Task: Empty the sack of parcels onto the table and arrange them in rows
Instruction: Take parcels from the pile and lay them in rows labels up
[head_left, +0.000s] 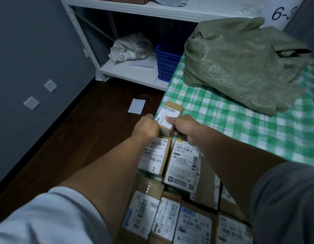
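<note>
A small cardboard parcel (171,111) with a white label lies at the left edge of the table (240,127), which has a green checked cloth. My left hand (146,127) grips its left side and my right hand (183,126) holds its right side, thumb on the label. Nearer to me, several labelled cardboard parcels (183,164) lie side by side in rows. The green woven sack (240,64) lies slumped at the far side of the table, apart from both hands.
A white metal shelf (128,71) stands behind the table with a blue plastic basket (165,64) and a crumpled white bag (133,48) on its bottom board. A white paper slip (136,106) lies on the dark wooden floor to the left.
</note>
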Demonstrator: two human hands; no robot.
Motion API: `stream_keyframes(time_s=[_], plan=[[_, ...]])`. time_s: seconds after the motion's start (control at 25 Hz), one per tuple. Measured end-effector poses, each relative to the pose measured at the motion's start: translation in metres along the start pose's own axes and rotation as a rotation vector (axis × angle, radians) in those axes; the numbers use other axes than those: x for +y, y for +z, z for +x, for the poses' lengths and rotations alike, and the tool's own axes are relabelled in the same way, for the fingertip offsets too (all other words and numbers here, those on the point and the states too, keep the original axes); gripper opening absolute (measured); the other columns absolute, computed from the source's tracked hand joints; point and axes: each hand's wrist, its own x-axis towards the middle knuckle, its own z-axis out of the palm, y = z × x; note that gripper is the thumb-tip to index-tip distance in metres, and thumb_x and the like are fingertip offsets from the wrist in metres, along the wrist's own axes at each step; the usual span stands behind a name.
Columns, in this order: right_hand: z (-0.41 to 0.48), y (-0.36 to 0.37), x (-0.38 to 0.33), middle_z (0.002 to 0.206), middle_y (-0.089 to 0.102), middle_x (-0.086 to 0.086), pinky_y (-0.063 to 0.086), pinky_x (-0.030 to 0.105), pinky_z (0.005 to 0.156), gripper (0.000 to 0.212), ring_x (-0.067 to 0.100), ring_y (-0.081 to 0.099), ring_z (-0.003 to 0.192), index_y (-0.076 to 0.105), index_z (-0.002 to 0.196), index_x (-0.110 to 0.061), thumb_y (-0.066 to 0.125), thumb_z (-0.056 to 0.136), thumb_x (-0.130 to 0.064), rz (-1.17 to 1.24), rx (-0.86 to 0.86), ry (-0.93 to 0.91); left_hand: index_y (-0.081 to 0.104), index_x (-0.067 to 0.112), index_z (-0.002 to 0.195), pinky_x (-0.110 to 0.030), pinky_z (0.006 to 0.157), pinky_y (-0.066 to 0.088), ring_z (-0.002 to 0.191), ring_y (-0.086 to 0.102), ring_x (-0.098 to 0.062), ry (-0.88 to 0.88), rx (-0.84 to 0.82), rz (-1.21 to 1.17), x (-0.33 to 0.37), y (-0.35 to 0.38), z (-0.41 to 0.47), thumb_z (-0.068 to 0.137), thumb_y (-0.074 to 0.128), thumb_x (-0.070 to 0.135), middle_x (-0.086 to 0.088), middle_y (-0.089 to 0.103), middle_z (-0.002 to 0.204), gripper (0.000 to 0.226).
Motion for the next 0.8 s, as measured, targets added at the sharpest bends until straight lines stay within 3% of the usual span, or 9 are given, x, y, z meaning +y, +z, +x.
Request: stream_keyframes(time_s=[0.12,0.32,0.48,0.64,0.8], plan=[[0.002,0.003,0.003,0.083,0.069,0.013,0.044,0.031,0.060,0.017,0.023,0.059,0.068,0.064,0.092,-0.007,0.070,0.095,-0.022,-0.187,0.014,-0.019,0.065,0.011,0.108,-0.041,0.080,0.052,0.096,0.066,-0.034,-0.006,-0.079,0.039,-0.009,0.009,0.006,0.091,0.041,0.011,-0.013,0.070,0.104,0.029],[-0.001,0.005,-0.001,0.080,0.063,0.010,0.043,0.030,0.060,0.014,0.022,0.056,0.068,0.062,0.088,-0.008,0.067,0.096,-0.018,-0.261,0.007,-0.061,0.063,0.011,0.110,-0.036,0.072,0.048,0.094,0.065,-0.030,-0.031,-0.079,0.046,-0.018,0.013,0.008,0.093,0.044,0.014,-0.011,0.068,0.105,0.026],[-0.008,0.006,-0.002,0.071,0.054,0.002,0.040,0.030,0.059,0.029,0.019,0.051,0.065,0.050,0.073,-0.017,0.066,0.097,-0.017,-0.355,0.015,-0.109,0.057,0.010,0.115,-0.043,0.087,0.052,0.101,0.063,-0.032,-0.044,-0.066,0.067,-0.018,0.014,0.008,0.094,0.047,0.018,-0.012,0.066,0.112,0.025],[-0.022,-0.012,-0.003,0.068,0.050,0.004,0.036,0.029,0.055,0.032,0.017,0.046,0.058,0.045,0.074,-0.013,0.065,0.098,-0.022,-0.382,0.078,-0.077,0.049,0.010,0.129,-0.057,0.109,0.036,0.125,0.050,-0.036,-0.063,0.037,0.206,-0.011,0.012,-0.006,0.093,0.052,0.023,-0.013,0.057,0.131,0.038],[-0.050,-0.037,-0.008,0.079,0.059,0.010,0.043,0.033,0.068,0.029,0.023,0.052,0.066,0.051,0.080,-0.008,0.066,0.096,-0.026,-0.344,0.086,-0.064,0.050,0.006,0.131,-0.055,0.109,0.036,0.126,0.045,-0.038,0.037,0.141,0.191,0.009,0.005,-0.029,0.091,0.052,0.018,-0.018,0.054,0.133,0.041]])
